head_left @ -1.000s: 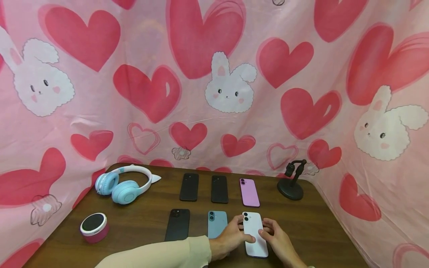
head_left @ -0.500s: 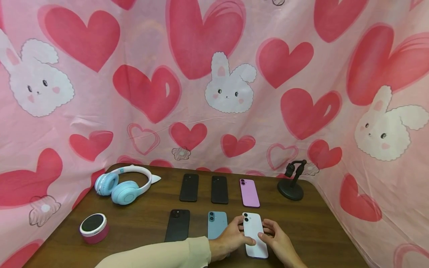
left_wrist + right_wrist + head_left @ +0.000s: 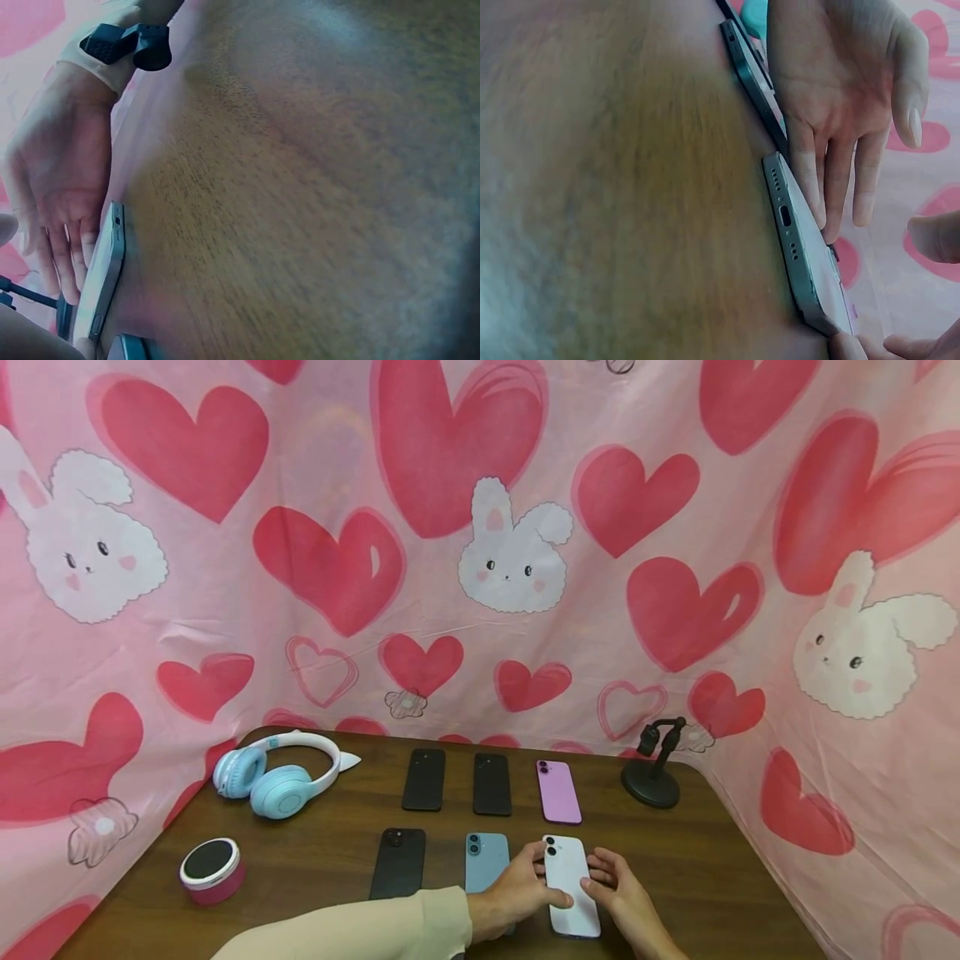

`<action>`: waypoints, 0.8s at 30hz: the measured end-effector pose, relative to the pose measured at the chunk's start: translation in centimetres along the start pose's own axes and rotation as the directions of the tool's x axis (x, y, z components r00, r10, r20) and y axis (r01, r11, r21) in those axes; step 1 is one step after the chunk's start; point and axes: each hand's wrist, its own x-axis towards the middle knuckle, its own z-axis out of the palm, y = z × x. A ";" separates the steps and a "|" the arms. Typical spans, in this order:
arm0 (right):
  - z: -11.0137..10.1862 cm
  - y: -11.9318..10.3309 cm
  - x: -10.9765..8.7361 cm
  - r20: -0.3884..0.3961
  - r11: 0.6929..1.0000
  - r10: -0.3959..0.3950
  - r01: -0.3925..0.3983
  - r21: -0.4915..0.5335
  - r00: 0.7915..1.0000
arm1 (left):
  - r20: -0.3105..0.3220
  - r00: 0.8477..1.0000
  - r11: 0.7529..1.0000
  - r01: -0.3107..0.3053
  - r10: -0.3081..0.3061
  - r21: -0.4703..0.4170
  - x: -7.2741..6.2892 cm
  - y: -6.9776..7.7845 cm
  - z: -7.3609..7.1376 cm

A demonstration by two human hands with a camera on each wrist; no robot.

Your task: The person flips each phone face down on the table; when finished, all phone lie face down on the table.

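Observation:
A white phone (image 3: 572, 887) lies back up on the wooden table, its camera lenses at the far end. My left hand (image 3: 517, 889) is at its left edge, fingers extended along the side and thumb raised over the back. My right hand (image 3: 622, 893) lines the right edge, thumb also held above the phone. In the right wrist view, the left hand (image 3: 840, 82) has straight fingers beside the white phone (image 3: 810, 240), whose charging port faces the camera. The left wrist view shows the right hand (image 3: 64, 165) with extended fingers. A blue phone (image 3: 486, 860) is partly covered by the left hand.
Behind stand two black phones (image 3: 423, 780) (image 3: 491, 784) and a pink phone (image 3: 558, 791) in a row. Another black phone (image 3: 399, 862) lies left of the blue one. Blue headphones (image 3: 281, 791), a round pink speaker (image 3: 212, 872) and a black stand (image 3: 651, 783) sit around them.

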 end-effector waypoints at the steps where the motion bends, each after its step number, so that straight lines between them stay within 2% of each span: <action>1: 0.0 0.0 0.0 0.000 1.000 -0.001 0.001 0.005 1.000 | 0.001 1.000 1.000 0.001 -0.001 -0.003 0.0 0.0 0.0; 9: -0.5 -0.4 -0.1 0.005 0.993 -0.035 0.035 0.117 0.999 | -0.015 0.999 0.999 -0.029 0.029 0.019 -0.1 0.8 -0.8; 17: -1.2 -1.3 0.3 0.012 0.961 -0.057 0.052 0.272 0.998 | 0.022 0.995 0.996 -0.094 0.094 0.009 -0.8 2.4 -3.0; 21: -1.6 -1.6 0.2 -0.013 0.913 -0.140 0.134 0.386 0.990 | 0.037 0.990 0.991 -0.135 0.135 -0.001 -1.3 3.2 -4.6; 24: -2.0 -1.7 0.2 -0.038 0.847 -0.261 0.248 0.469 0.965 | 0.038 0.984 0.985 -0.174 0.173 0.023 -1.5 3.8 -6.2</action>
